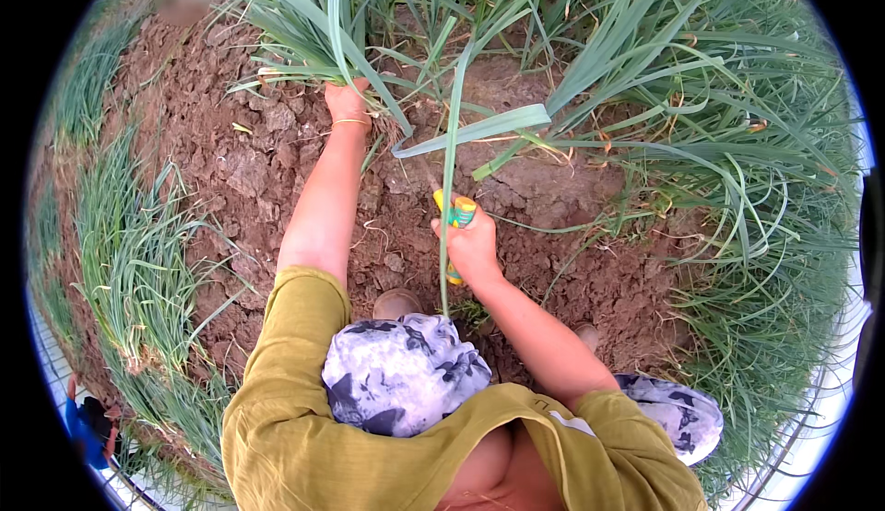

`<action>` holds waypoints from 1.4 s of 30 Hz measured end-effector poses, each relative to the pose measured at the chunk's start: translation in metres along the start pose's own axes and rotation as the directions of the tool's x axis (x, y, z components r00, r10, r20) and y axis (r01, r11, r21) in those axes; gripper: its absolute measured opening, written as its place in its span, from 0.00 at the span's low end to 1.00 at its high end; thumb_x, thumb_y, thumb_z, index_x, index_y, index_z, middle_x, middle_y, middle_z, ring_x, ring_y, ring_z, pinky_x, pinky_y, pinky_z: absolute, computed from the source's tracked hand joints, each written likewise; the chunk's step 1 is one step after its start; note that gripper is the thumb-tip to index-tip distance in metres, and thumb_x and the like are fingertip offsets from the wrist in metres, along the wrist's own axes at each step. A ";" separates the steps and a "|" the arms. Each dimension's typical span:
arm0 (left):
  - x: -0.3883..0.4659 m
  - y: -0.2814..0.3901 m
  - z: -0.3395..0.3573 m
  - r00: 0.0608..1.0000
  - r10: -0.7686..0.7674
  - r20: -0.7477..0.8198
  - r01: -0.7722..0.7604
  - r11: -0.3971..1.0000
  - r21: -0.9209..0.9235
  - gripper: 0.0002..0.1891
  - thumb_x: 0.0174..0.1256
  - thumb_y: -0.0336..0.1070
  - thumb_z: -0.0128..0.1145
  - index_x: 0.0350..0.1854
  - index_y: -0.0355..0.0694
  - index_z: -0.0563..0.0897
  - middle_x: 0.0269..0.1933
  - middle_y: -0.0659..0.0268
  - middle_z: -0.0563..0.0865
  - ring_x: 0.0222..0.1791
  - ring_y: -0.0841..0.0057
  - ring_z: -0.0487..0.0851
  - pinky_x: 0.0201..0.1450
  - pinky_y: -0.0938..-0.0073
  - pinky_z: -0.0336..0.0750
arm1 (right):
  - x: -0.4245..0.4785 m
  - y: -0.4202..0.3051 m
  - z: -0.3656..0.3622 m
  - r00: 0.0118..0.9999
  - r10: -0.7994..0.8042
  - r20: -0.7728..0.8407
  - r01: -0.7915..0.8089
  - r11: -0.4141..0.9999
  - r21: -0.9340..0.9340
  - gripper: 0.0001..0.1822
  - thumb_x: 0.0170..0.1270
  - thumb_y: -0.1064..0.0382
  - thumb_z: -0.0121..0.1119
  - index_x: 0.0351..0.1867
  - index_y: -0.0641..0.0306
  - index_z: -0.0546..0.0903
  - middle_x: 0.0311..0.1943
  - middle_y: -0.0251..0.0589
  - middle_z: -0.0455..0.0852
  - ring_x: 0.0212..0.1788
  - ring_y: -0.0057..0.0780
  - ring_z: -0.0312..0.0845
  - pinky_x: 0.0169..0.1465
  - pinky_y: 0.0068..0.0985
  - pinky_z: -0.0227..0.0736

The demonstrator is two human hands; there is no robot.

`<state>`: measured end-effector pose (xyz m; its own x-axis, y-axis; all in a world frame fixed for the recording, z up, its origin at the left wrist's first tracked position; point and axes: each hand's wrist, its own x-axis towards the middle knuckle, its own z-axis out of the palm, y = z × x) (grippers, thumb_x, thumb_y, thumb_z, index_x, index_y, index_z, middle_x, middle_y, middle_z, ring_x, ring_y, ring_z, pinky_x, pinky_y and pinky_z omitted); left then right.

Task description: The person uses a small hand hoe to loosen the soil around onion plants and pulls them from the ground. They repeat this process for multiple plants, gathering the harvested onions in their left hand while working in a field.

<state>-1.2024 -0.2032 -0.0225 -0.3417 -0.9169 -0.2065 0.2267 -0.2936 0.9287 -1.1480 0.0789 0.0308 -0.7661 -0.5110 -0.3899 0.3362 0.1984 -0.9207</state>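
My left hand (348, 102) is closed around the base of a bunch of long, flat-leaved green plants (304, 34), which look like leeks or onions. Thin roots (394, 113) show beside the wrist, just above the soil. In my right hand (473, 245) is a hand tool with a yellow-and-green handle (462, 212). A thin, dark shaft or blade runs from it up and left towards the ground; its tip is hard to make out. One long leaf (451, 138) hangs across in front of the tool and my right fingers.
Dense standing plants (726, 96) fill the right side and top. Pulled bunches (138, 255) lie along the left on cloddy brown soil (242, 172). My shoe (397, 303) is by my knee. Another person in blue (86, 431) is at the lower left edge.
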 end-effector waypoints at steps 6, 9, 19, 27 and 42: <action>0.007 -0.006 -0.022 0.996 -0.091 0.012 0.091 0.995 -0.051 0.22 0.47 0.18 0.61 0.47 0.40 0.75 0.40 0.68 0.81 0.37 0.73 0.79 0.44 0.70 0.74 | 0.035 0.027 0.024 0.962 -0.235 0.135 0.271 0.837 -0.475 0.29 0.51 0.69 0.58 0.59 0.63 0.66 0.23 0.45 0.81 0.22 0.40 0.78 0.28 0.33 0.74; -0.009 0.013 -0.024 0.993 -0.098 -0.069 0.080 0.969 -0.235 0.21 0.48 0.17 0.61 0.47 0.38 0.76 0.38 0.67 0.81 0.37 0.73 0.79 0.44 0.70 0.74 | 0.079 0.017 0.004 0.894 -0.251 0.371 0.448 0.475 -0.758 0.34 0.47 0.68 0.56 0.61 0.58 0.64 0.29 0.56 0.82 0.34 0.51 0.80 0.38 0.42 0.75; -0.064 0.104 -0.038 0.960 0.029 0.279 -0.148 0.896 0.418 0.25 0.42 0.15 0.60 0.47 0.35 0.73 0.41 0.63 0.82 0.37 0.74 0.80 0.45 0.75 0.74 | 0.015 -0.085 -0.102 0.918 0.023 0.396 0.200 0.834 -0.514 0.26 0.51 0.65 0.62 0.54 0.65 0.72 0.32 0.50 0.82 0.37 0.34 0.80 0.44 0.28 0.72; -0.088 0.008 0.040 0.853 0.089 0.515 -0.511 0.348 0.786 0.30 0.41 0.38 0.70 0.50 0.36 0.75 0.42 0.52 0.82 0.40 0.57 0.80 0.45 0.61 0.74 | 0.014 -0.191 -0.132 0.878 0.368 0.304 -0.172 0.838 -0.518 0.17 0.53 0.71 0.59 0.46 0.69 0.74 0.19 0.36 0.76 0.08 0.20 0.66 0.11 0.22 0.61; -0.032 -0.055 0.008 0.950 0.063 0.305 -0.045 0.997 -0.066 0.29 0.46 0.19 0.63 0.54 0.39 0.69 0.43 0.64 0.78 0.40 0.76 0.77 0.39 0.73 0.77 | 0.029 0.026 -0.093 0.988 -0.098 0.120 0.129 0.949 -0.288 0.25 0.52 0.68 0.61 0.54 0.68 0.73 0.37 0.49 0.82 0.40 0.35 0.78 0.46 0.27 0.72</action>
<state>-1.2109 -0.1555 -0.0644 -0.5883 -0.8075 -0.0433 0.3020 -0.2691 0.9145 -1.2123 0.1469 -0.0064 -0.7243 -0.6244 -0.2924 0.0626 0.3628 -0.9297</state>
